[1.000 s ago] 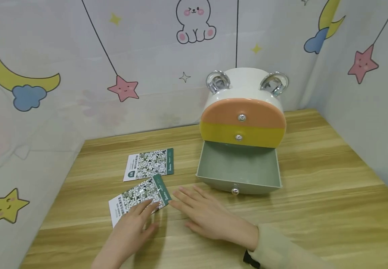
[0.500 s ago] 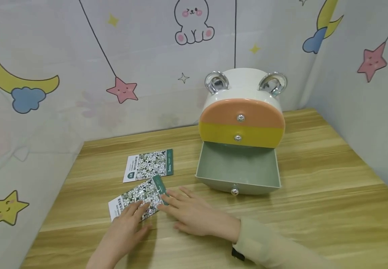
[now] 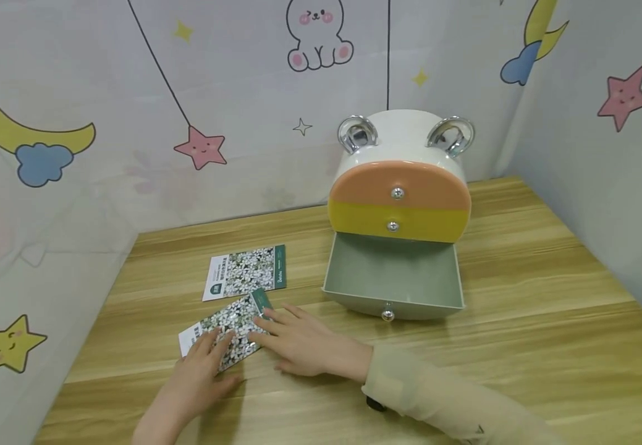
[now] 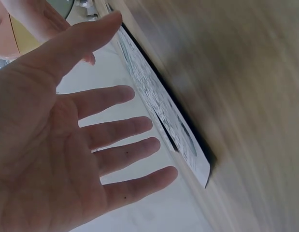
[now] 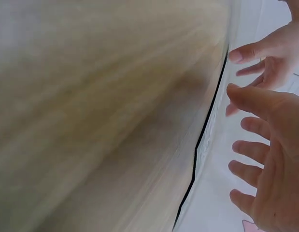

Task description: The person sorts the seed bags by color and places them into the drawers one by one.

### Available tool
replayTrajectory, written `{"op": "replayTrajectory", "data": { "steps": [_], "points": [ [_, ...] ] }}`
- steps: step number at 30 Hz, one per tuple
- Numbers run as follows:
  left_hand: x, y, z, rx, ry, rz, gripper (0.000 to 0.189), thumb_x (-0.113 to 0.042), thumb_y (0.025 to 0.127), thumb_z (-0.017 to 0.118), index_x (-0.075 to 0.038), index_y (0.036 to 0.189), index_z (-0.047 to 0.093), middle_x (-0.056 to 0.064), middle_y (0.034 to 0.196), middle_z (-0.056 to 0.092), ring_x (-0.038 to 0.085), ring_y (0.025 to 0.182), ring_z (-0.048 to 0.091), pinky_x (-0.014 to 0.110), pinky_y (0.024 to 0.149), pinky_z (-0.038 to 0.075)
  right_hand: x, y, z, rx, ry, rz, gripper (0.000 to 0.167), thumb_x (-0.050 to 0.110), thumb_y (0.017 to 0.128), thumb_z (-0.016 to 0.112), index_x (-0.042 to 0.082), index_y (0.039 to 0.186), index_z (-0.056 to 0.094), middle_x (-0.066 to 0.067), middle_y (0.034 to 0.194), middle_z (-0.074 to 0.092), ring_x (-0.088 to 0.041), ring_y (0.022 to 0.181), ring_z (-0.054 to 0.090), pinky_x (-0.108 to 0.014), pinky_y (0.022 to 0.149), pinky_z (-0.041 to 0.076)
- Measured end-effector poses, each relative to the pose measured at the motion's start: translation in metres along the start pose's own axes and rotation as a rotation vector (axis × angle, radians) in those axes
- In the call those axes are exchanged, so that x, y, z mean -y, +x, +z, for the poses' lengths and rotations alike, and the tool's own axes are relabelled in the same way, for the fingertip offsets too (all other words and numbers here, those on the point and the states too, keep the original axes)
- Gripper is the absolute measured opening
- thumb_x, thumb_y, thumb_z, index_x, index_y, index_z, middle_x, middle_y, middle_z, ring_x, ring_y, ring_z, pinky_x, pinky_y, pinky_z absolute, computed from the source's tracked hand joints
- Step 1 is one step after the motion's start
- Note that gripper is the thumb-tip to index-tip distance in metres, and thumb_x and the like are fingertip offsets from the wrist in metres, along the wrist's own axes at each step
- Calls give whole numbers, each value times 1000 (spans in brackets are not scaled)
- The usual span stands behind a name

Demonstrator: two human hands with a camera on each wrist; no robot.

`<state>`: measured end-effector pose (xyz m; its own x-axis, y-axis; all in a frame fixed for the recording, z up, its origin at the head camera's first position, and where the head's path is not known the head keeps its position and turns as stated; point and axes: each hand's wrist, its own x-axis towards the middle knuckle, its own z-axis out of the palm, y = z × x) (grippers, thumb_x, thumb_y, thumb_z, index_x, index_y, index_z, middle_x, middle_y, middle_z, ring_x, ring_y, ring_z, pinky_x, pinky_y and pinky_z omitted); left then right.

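A flower seed packet (image 3: 232, 318) with a white-blossom picture and a green end lies slanted on the table in the head view. My left hand (image 3: 190, 383) is over its lower left part, fingers straight and spread. From the right, my right hand (image 3: 306, 343) reaches over the green end with extended fingers. In the left wrist view a gap shows between the left fingertips and the packet (image 4: 163, 104). Neither hand grips anything. A second, matching seed packet (image 3: 248, 272) lies just behind the first.
To the right stands a white storage box (image 3: 406, 127) with silver ears and orange and yellow drawer fronts. Its green bottom drawer (image 3: 393, 272) is pulled out towards me, with nothing visible inside. Printed curtains (image 3: 254, 154) border the wooden table (image 3: 543, 346).
My right hand has moved left, from beside the packet to over its green end. My left hand has shifted slightly left and down. Packets and drawer stay put.
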<state>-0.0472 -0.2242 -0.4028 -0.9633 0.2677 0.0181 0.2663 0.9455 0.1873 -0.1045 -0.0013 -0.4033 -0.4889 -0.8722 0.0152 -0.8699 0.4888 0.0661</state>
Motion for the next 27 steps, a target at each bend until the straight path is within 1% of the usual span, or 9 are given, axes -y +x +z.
{"op": "replayTrajectory", "data": {
  "steps": [4, 7, 11, 16, 21, 27],
  "points": [
    [5, 0, -2, 35, -42, -5, 81, -39, 73, 80, 0, 137, 50, 34, 136, 47, 52, 122, 48, 64, 94, 46, 0, 8, 0, 23, 8, -4, 70, 47, 92, 57, 24, 152, 28, -1, 159, 28, -21, 148, 26, -45, 120, 26],
    [7, 1, -4, 60, -61, -18, 84, -41, 73, 80, 1, 138, 48, 35, 137, 45, 53, 124, 46, 63, 96, 44, 0, 13, 0, 50, 19, -4, 71, 48, 92, 57, 24, 152, 27, -1, 159, 27, -21, 148, 25, -45, 120, 25],
    [10, 3, -4, 67, -72, -20, 88, -39, 70, 83, 3, 138, 47, 35, 137, 44, 54, 124, 45, 63, 97, 43, -1, 18, 1, 87, 42, 5, 72, 49, 92, 56, 25, 153, 26, 0, 160, 26, -20, 148, 24, -45, 120, 26],
    [14, 7, -3, 67, -92, -15, 89, -34, 66, 86, 4, 137, 47, 36, 135, 45, 55, 121, 47, 63, 97, 44, -4, 23, 5, 127, 78, 24, 74, 52, 92, 55, 26, 153, 23, 1, 160, 24, -19, 149, 22, -45, 120, 26],
    [16, 9, -3, 95, -108, -21, 91, -35, 65, 86, 5, 137, 47, 38, 134, 45, 55, 120, 48, 63, 97, 44, -8, 27, 10, 130, 103, 31, 75, 54, 91, 54, 24, 153, 24, 1, 160, 24, -20, 149, 23, -44, 120, 26],
    [18, 11, -3, 122, -123, -29, 91, -38, 66, 85, 6, 136, 47, 39, 135, 44, 55, 121, 47, 62, 97, 44, -12, 31, 12, 128, 103, 35, 76, 55, 91, 54, 23, 153, 25, 1, 160, 24, -21, 149, 22, -43, 120, 27]
  ]
}}
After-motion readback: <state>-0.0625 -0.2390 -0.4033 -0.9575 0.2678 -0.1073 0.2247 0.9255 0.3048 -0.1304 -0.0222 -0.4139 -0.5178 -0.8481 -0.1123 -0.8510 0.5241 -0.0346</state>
